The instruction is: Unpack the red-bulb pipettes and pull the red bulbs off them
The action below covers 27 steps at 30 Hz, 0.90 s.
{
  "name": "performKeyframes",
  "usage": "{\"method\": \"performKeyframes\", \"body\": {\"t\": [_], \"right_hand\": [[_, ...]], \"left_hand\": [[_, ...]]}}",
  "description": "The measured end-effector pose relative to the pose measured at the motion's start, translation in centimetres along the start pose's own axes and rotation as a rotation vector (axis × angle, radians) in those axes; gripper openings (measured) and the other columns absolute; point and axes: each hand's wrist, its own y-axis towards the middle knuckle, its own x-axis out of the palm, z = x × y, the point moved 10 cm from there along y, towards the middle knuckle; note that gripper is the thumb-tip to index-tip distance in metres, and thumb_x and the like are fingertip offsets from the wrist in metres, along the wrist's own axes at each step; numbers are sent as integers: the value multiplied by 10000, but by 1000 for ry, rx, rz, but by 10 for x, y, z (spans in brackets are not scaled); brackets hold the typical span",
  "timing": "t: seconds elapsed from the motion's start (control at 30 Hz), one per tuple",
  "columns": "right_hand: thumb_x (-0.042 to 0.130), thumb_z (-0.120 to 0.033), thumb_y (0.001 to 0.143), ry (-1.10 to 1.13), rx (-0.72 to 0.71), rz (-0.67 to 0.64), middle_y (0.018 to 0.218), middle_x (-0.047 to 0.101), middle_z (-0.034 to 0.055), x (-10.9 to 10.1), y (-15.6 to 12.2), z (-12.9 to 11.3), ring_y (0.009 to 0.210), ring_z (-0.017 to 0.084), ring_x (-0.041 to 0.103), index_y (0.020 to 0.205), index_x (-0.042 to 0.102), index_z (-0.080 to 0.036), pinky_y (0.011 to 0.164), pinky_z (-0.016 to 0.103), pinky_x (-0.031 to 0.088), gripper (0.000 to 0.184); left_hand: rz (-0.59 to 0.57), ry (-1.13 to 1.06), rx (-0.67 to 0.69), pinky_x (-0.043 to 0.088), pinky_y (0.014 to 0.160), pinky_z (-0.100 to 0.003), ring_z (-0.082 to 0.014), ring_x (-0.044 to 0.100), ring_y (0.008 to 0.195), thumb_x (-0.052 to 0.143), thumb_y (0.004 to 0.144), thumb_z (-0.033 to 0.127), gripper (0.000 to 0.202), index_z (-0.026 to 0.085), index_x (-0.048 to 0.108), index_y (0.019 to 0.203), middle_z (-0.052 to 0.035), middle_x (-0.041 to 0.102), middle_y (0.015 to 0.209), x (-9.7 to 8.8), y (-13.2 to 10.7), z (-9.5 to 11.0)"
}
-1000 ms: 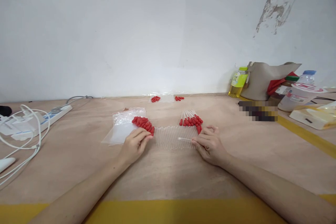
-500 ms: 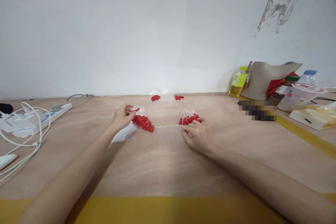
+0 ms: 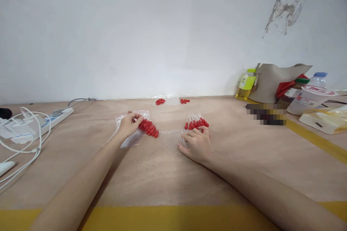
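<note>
My left hand is at the left end of a heap of red rubber bulbs, its thumb and fingers closed in a pinch; what lies between them is hidden. Under that hand is a clear zip bag. A row of thin clear tubes lies side by side in the middle of the table. Over the right end of this row rests my right hand, thumb and fingers apart, touching the tubes. Just beyond it, droppers with red bulbs are fanned out, their pale stems pointing toward the wall.
Two small groups of red bulbs lie by the wall with clear plastic between them. On the left are a power strip and white cables. A yellow bottle, a grey bag and a plastic tub stand on the right.
My left hand has come down and right to the bulb heap; the red bulb in its fingers no longer shows. My right hand has shifted left over the tubes, its fingers spread wider.
</note>
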Motion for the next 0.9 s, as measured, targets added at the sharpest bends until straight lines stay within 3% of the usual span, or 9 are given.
{"method": "performKeyframes", "body": {"t": [0.17,0.47,0.67,0.77,0.9], "right_hand": [[567,-533,683,8,-2,-10,670,623,34,1,1,-4,713,173,497,715,648,-193,806,394,228,352],[577,-584,644,32,26,-65,769,622,47,0,0,1,760,182,499,800,673,-211,820,403,243,415],[560,-573,684,58,100,-10,769,635,43,-9,7,13,756,176,516,785,672,-214,809,381,238,390],[512,-447,779,39,170,25,754,648,35,-23,15,33,746,164,527,755,667,-222,795,372,214,274],[496,-306,785,-8,234,-21,614,628,3,-33,15,64,628,129,515,623,642,-210,740,353,191,238]], "left_hand": [[134,18,-24,402,619,-252,-144,523,637,467,756,430,286,186,604,818,-17,640,817,-14,-6,2],[281,101,127,410,704,-285,-179,533,747,497,770,364,215,190,607,835,-31,625,860,-24,-15,21],[410,286,263,336,830,-372,-240,502,916,504,791,327,175,204,621,832,-52,602,892,-30,-34,51],[300,279,333,329,793,-367,-232,494,881,516,788,319,149,208,608,750,-42,598,854,-13,-41,81],[-63,237,435,318,749,-353,-213,498,851,565,760,354,166,204,573,689,-18,596,813,46,-50,126]]}}
